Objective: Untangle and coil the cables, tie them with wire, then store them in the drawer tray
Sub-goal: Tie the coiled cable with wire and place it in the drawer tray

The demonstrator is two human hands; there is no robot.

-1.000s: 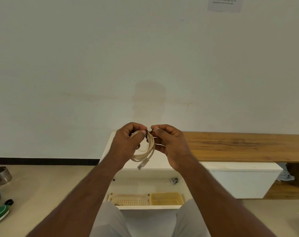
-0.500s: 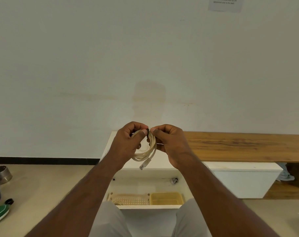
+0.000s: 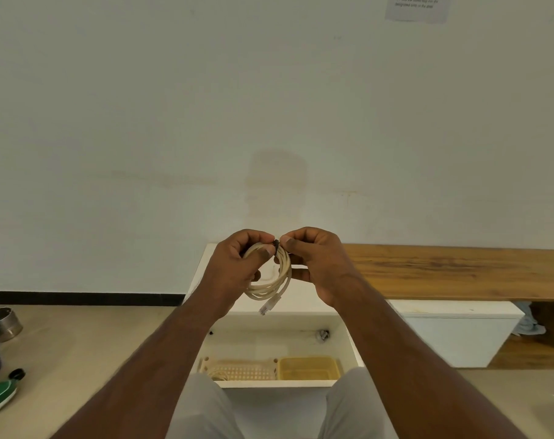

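The person's forearms (image 3: pixel 161 353) are bare, with no sleeves in view, and both hands (image 3: pixel 234 267) are bare; light grey trousers (image 3: pixel 202 407) cover the knees.

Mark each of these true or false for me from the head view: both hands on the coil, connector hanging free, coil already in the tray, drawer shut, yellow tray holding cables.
1. Both the left hand and the right hand hold the coiled cable. True.
2. A clear connector dangles below the coil. True.
3. The coil lies in the drawer. False: it is held up in the air above it.
4. The drawer is shut. False: it stands open.
5. The yellow tray holds cables. False: it looks empty; a cable shows in the slotted tray beside it.
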